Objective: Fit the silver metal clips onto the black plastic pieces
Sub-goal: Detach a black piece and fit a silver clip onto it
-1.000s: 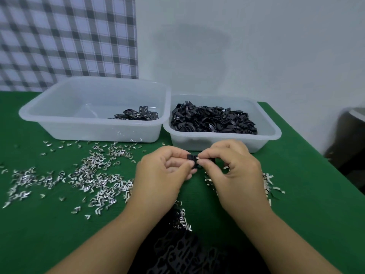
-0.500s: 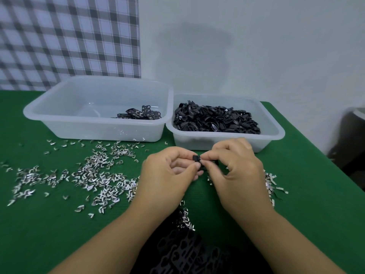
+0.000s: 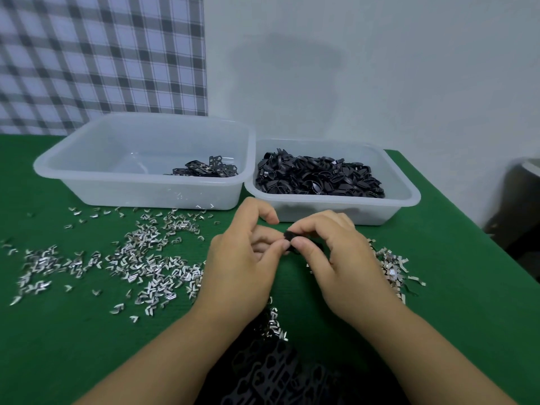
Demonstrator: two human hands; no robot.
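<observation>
The right hand [image 3: 344, 258] pinches the black plastic piece [image 3: 292, 237] between thumb and curled forefinger. The left hand [image 3: 242, 258] nips its other end, above the bench [image 3: 467, 317] at mid-view. With so slight a hold the piece could slip, or a clip pressed on askew could spring off into the silver metal clips [image 3: 140, 258] strewn at 9 o'clock. The piece looks small, matte and mostly hidden, and no clip shows on it.
</observation>
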